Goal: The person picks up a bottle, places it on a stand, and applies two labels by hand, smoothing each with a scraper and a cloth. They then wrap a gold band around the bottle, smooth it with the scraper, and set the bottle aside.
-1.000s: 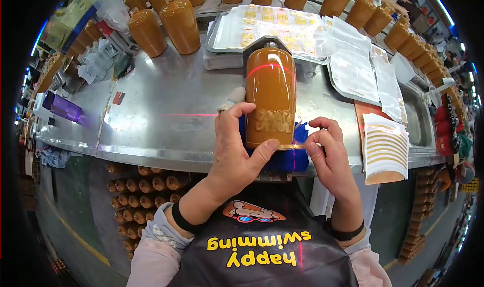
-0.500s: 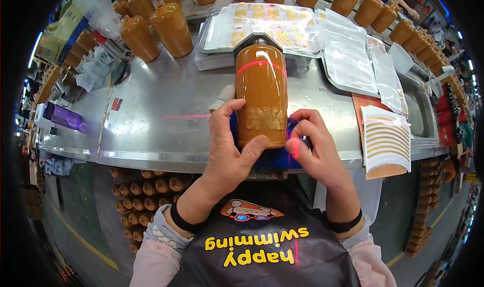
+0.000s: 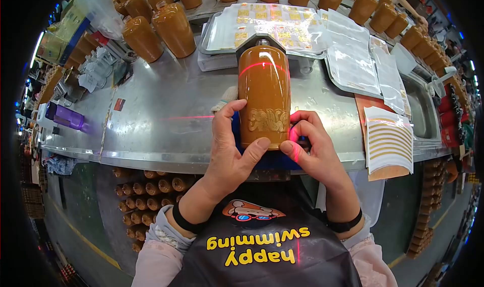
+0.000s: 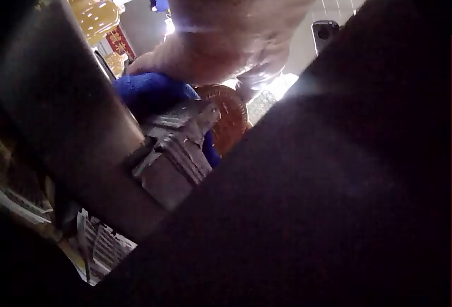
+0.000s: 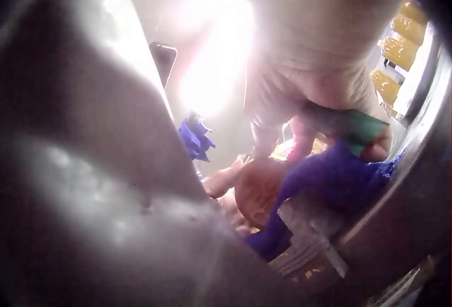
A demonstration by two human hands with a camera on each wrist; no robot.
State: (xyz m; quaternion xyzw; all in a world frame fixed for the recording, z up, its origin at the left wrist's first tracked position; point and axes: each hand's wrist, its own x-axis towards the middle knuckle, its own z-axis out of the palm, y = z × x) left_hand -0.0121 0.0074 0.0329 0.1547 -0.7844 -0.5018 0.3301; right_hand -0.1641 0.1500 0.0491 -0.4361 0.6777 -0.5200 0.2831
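A glossy brown bottle (image 3: 264, 83) lies with its base towards me, an embossed band near that end. Blue cloth (image 3: 285, 163) shows under it, and a dark angular holder (image 3: 261, 37) frames its neck. My left hand (image 3: 227, 143) grips the lower left side, thumb over the base edge; a white covering wraps one of its fingers. At the lower right corner my right hand (image 3: 317, 146) pinches the base edge between thumb and curled fingers. In the right wrist view a green piece (image 5: 364, 129) sits against this hand's fingers, above the cloth.
Behind the bottle lies a tray of gold-printed sheets (image 3: 272, 22), with another sheet-covered tray (image 3: 353, 60) to its right. A card of curved gold strips (image 3: 389, 138) hangs over the front edge. Brown bottles (image 3: 174, 30) line the back; a purple cup (image 3: 68, 116) lies left.
A second ago my right hand held a gold strip out from the base's right side. It has moved in against the bottle's corner, and no strip sticks out. My left hand keeps its grip.
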